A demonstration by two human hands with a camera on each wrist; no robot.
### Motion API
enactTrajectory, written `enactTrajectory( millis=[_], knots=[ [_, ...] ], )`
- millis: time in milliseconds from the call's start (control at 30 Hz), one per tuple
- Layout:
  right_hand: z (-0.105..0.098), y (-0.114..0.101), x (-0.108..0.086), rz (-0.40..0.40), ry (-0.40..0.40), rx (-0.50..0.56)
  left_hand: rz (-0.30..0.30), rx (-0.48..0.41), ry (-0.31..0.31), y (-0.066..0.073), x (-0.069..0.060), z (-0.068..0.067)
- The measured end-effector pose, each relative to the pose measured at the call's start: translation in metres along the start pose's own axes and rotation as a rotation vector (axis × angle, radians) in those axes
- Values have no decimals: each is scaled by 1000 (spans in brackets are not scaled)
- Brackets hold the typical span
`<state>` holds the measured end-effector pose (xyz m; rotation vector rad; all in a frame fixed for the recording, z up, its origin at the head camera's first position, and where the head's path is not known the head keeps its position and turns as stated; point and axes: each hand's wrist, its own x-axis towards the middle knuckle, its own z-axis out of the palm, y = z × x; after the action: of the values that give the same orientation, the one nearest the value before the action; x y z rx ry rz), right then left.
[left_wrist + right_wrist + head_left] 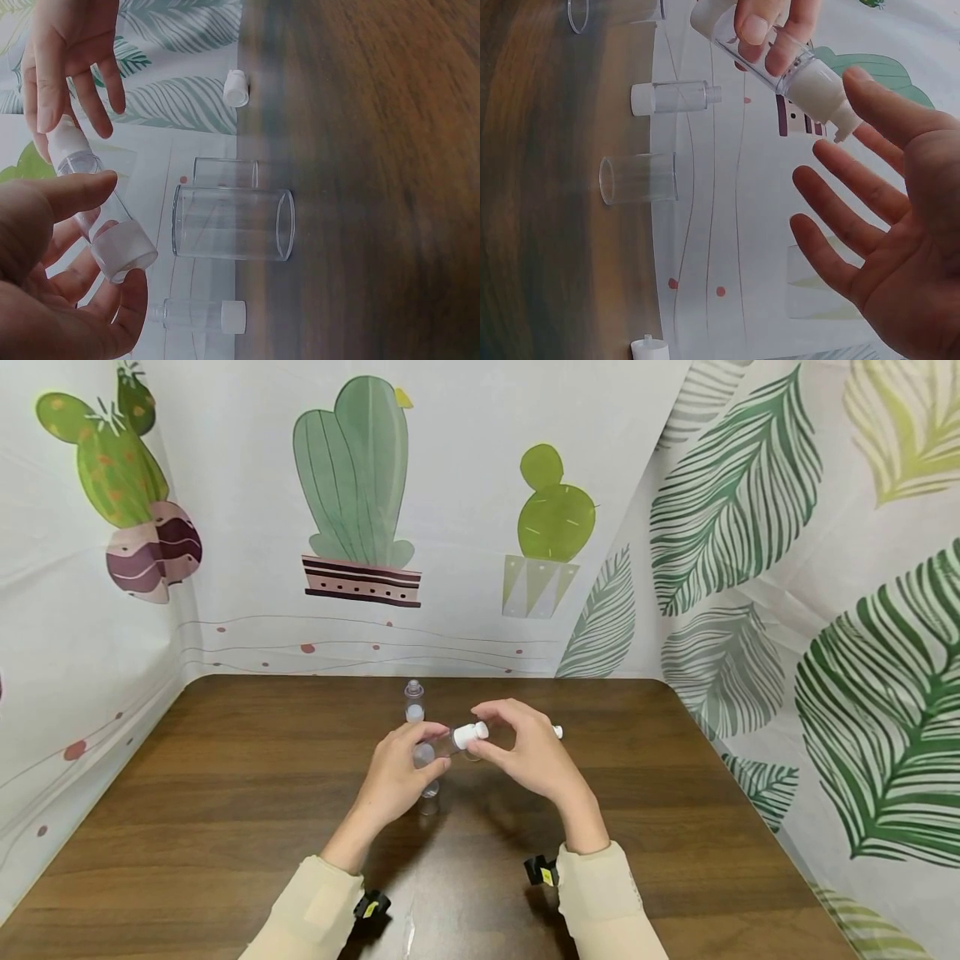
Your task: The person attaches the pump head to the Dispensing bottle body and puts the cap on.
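My left hand (pixel 397 779) holds a small clear pump bottle (pixel 118 211) by its body, tilted and raised above the table. The bottle has a white base and a white pump head (pixel 815 90) with a short nozzle. My right hand (pixel 531 750) is at that pump head, its thumb and index finger pinching it. The other right fingers are spread away, as the right wrist view shows. Part of the bottle's body is hidden behind my left fingers.
A second clear bottle (pixel 414 699) with a white base stands farther back on the brown table (pixel 247 777). Clear open cylinders stand nearby, one large (pixel 232 223) and one smaller (pixel 639 178). A loose white pump head (pixel 557 732) sits to the right, beyond my right hand.
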<state>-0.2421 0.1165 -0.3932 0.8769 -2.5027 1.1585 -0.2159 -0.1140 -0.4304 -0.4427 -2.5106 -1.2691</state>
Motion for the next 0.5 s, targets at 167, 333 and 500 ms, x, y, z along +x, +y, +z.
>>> enactTrajectory(
  millis=[167, 333, 500],
  knots=[
    [-2, 1, 1, -25, -10, 7, -2, 1, 6, 1, 1, -1],
    [-1, 1, 1, -46, -14, 11, -10, 3, 1, 1, 1, -1],
    [1, 3, 0, -53, -20, 19, -16, -1, -4, 1, 0, -1]
  ],
)
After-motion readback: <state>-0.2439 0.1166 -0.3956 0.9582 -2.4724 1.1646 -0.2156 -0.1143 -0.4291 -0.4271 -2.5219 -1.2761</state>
